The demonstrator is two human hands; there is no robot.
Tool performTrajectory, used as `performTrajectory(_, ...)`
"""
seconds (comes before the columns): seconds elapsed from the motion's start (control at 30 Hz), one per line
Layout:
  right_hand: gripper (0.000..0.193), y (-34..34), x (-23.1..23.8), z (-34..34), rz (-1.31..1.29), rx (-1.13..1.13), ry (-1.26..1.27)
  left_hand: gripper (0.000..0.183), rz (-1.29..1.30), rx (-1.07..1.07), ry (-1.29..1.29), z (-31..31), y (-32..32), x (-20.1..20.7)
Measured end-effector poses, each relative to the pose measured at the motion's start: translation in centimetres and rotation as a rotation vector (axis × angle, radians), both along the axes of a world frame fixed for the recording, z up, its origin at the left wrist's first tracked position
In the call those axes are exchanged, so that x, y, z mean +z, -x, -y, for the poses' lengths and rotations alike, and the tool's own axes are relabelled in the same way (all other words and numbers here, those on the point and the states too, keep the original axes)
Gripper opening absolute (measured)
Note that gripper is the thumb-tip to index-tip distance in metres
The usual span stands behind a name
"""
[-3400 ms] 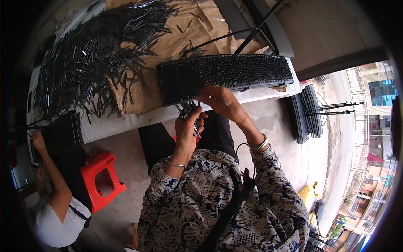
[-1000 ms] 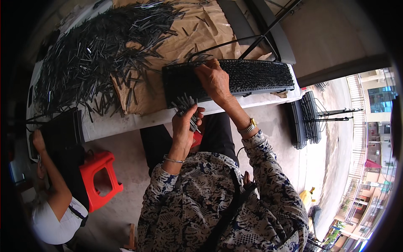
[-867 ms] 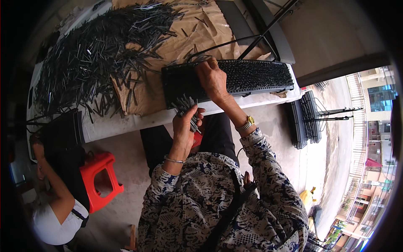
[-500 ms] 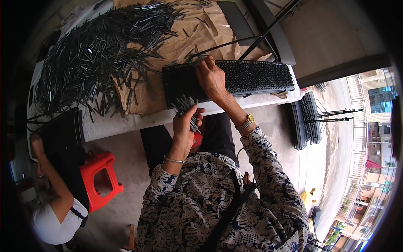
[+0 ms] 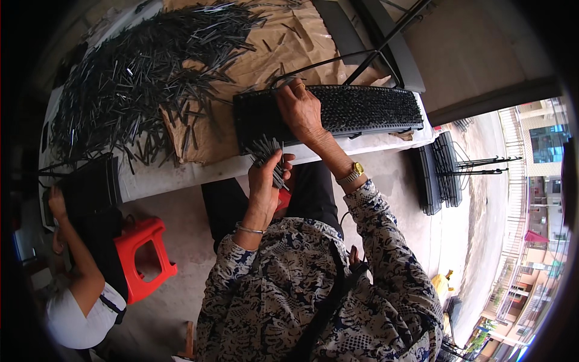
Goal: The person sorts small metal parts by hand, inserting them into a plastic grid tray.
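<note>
1. What has just changed: the right hand (image 5: 301, 113) has edged slightly toward 11 o'clock since half a second ago, its fingertips now at the far edge of the black panel (image 5: 356, 108). This suggests that the work is at the panel's barer 9 o'clock end, the rest being thick with short black bristles.

2. Against the earliest view, the difference is larger: the right hand was then beside the left hand (image 5: 263, 181), near the bundle of strips (image 5: 265, 152); now it is well over the panel, with the left hand at its 7 o'clock.

3. The right hand's fingers are bunched together, pointing down; I cannot tell whether a strip is pinched between them.

4. The left hand is closed around the bundle, strip ends fanning out toward 11 o'clock, near the panel's front edge. That grip looks much the same as half a second ago.

5. The panel lies at 1 o'clock on the table (image 5: 163, 184), with a large pile of loose strips (image 5: 151, 78) at 10 o'clock, partly on brown paper (image 5: 307, 45).
</note>
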State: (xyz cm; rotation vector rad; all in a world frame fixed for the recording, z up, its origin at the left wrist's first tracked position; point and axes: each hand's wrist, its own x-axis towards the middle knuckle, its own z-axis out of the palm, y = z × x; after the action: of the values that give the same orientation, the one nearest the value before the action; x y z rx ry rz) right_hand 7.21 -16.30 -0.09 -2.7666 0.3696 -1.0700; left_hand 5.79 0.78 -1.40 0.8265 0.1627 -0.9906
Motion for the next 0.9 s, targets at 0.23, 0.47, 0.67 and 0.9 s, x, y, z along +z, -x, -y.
performTrajectory(0.23,0.008,-0.38,0.33,-0.18,-0.131,-0.015,-0.014,0.015,0.017,0.017,-0.002,-0.14,-0.19,0.15)
performTrajectory(0.47,0.008,-0.36,-0.44,0.09,0.011,-0.052,-0.071,0.016,-0.002,0.037,-0.014,-0.19,-0.22,0.15)
performTrajectory(0.67,0.01,-0.51,-0.03,0.39,-0.078,-0.065,-0.052,0.017,-0.005,0.045,-0.014,-0.28,-0.21,0.07)
performTrajectory(0.9,0.011,-0.8,0.34,0.18,-0.134,-0.099,-0.102,0.018,0.006,0.046,-0.014,-0.39,-0.31,-0.08)
